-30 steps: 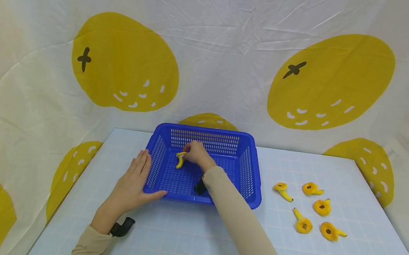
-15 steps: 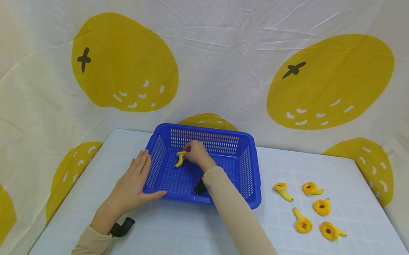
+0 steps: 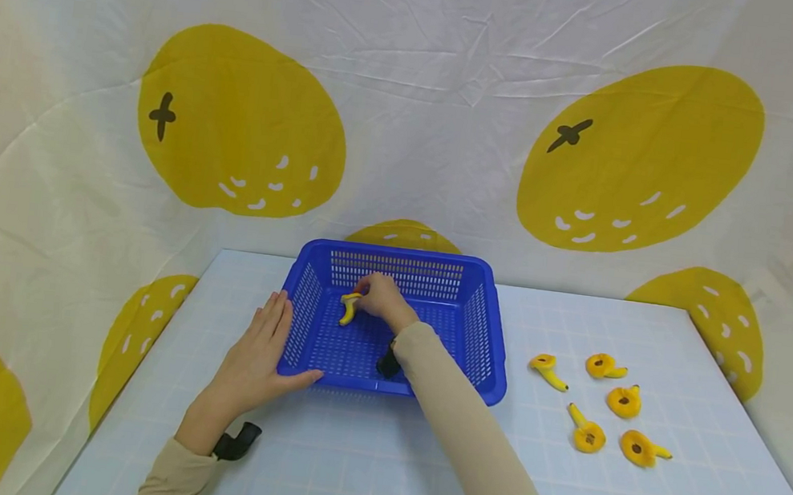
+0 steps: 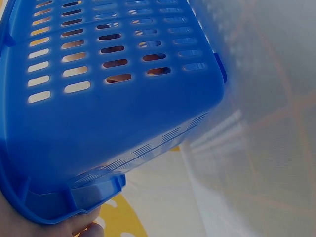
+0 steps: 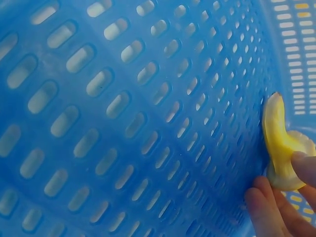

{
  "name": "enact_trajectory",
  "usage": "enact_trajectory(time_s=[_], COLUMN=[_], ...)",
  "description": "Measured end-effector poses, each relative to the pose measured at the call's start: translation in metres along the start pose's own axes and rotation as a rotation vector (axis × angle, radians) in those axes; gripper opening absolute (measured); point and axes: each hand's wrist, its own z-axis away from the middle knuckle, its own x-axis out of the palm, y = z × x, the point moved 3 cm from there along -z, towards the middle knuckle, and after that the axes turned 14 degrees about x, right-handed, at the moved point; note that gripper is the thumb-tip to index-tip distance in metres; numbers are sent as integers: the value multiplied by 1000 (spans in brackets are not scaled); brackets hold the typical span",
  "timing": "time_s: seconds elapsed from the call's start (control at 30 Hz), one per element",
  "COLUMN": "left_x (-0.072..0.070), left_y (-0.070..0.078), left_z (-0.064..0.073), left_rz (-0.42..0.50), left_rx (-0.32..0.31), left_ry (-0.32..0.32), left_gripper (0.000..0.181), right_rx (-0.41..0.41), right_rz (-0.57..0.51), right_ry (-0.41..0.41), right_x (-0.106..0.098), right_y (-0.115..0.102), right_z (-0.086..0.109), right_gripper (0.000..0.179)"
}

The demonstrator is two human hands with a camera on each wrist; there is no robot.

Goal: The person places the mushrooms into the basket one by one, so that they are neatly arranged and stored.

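A blue slotted plastic basket (image 3: 396,253) stands near the far edge of the table. My left hand (image 3: 250,357) rests at its near left corner, fingers straight along the left rim and thumb along the front rim. Inside the basket, towards the left, my right hand (image 3: 382,298) pinches a small yellow banana-shaped piece (image 3: 348,312) by its wider end. In the right wrist view the same curved piece (image 5: 277,133) lies between thumb and fingertips, its narrow tip pointing up in that view, close to the slotted basket floor (image 5: 123,98).
On the table right of the basket lie several similar yellow pieces (image 3: 588,437), each with an orange flared end. Black wrist devices show on both arms, the left one (image 3: 237,440) over the table. Behind hangs a white cloth (image 3: 438,123) with big yellow fruit prints.
The pinched yellow piece shifts very slightly at the basket's left side. Both hands, the basket and the pieces on the table otherwise stay where they were.
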Motion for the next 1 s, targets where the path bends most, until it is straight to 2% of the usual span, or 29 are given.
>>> enact_trajectory(time_s=[0.3, 0.5, 0.73, 1.0], left_x=[0, 1, 1, 0], left_y=[0, -1, 0, -1], left_z=[0, 0, 0, 0], left_rz=[4, -4, 7, 15], left_rx=[-10, -9, -11, -4], left_ry=[-6, -5, -9, 2], left_gripper=[120, 120, 120, 119], right_rx=[30, 54, 91, 89], right_rz=[-27, -39, -125, -205], right_ry=[-24, -33, 48, 68], right_x=[-2, -5, -16, -34], right_y=[2, 2, -3, -14], right_z=[-1, 1, 11, 24], right_gripper=[26, 38, 51, 61])
